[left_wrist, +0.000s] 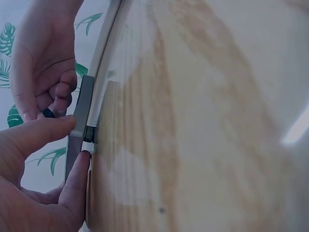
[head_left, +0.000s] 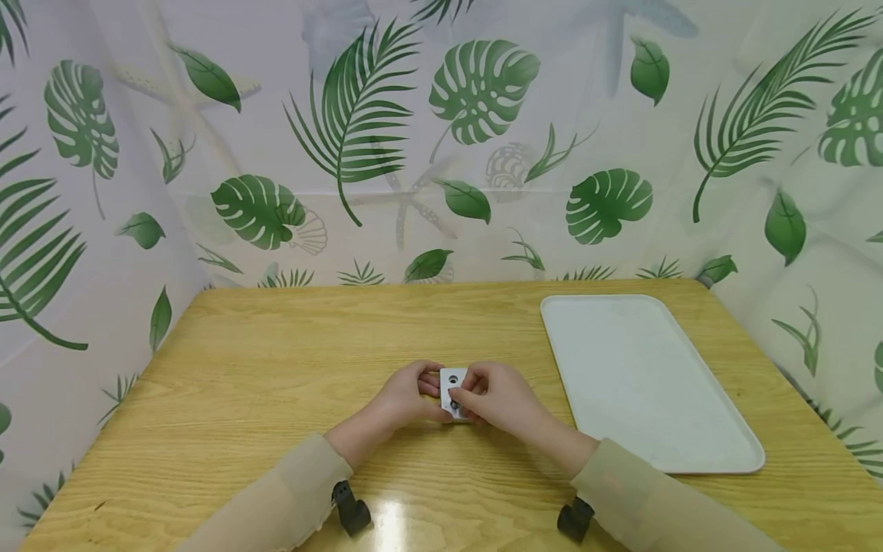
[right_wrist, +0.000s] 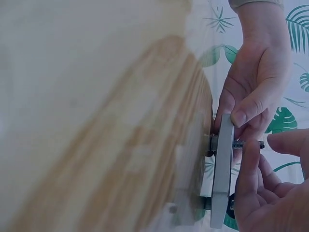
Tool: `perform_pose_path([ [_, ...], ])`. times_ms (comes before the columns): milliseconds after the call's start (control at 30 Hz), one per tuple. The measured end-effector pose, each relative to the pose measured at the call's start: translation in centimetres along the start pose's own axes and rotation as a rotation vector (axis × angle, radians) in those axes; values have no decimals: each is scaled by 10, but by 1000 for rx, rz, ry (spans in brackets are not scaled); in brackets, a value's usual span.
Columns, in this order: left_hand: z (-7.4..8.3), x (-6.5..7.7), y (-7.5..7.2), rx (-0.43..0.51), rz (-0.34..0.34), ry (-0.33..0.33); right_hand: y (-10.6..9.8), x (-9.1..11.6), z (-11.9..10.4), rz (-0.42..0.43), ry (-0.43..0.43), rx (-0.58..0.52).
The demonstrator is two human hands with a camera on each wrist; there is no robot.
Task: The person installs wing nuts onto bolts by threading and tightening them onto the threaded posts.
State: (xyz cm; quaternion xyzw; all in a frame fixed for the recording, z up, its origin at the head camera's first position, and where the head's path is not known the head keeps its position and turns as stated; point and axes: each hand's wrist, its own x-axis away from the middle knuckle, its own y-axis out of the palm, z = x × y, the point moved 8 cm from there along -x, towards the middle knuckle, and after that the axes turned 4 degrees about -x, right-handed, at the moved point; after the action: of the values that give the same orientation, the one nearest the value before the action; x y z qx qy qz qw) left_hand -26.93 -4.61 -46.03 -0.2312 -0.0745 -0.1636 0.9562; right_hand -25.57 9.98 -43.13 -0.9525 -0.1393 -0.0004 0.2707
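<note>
A small silver metal plate [head_left: 444,389] with round holes is held just over the wooden table, between both hands. My left hand [head_left: 402,395] grips its left edge, thumb on the near side and fingers behind. In the right wrist view the plate [right_wrist: 223,169] appears edge-on. A threaded bolt [right_wrist: 239,144] passes through it, its dark head on the table side. Lower down, a second dark fastener [right_wrist: 231,207] pokes out of the plate. My right hand [head_left: 507,399] pinches at the bolt's free end with thumb and index finger, the other fingers curled.
A large white tray [head_left: 635,376] lies on the right side of the wooden table [head_left: 290,345]. Behind and beside the table hangs a leaf-patterned cloth [head_left: 386,230]. Black wrist camera mounts [head_left: 352,510] are strapped at both sleeves.
</note>
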Motion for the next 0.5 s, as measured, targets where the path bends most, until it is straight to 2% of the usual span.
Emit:
perform_pose_path([
  [100, 1, 1, 0, -5, -4, 3, 1, 1, -1, -22, -13, -35],
  [300, 1, 1, 1, -17, -14, 20, 6, -1, -2, -120, -60, -128],
  [500, -2, -1, 1, -16, -11, 27, 5, -1, 0, -127, -29, -152],
])
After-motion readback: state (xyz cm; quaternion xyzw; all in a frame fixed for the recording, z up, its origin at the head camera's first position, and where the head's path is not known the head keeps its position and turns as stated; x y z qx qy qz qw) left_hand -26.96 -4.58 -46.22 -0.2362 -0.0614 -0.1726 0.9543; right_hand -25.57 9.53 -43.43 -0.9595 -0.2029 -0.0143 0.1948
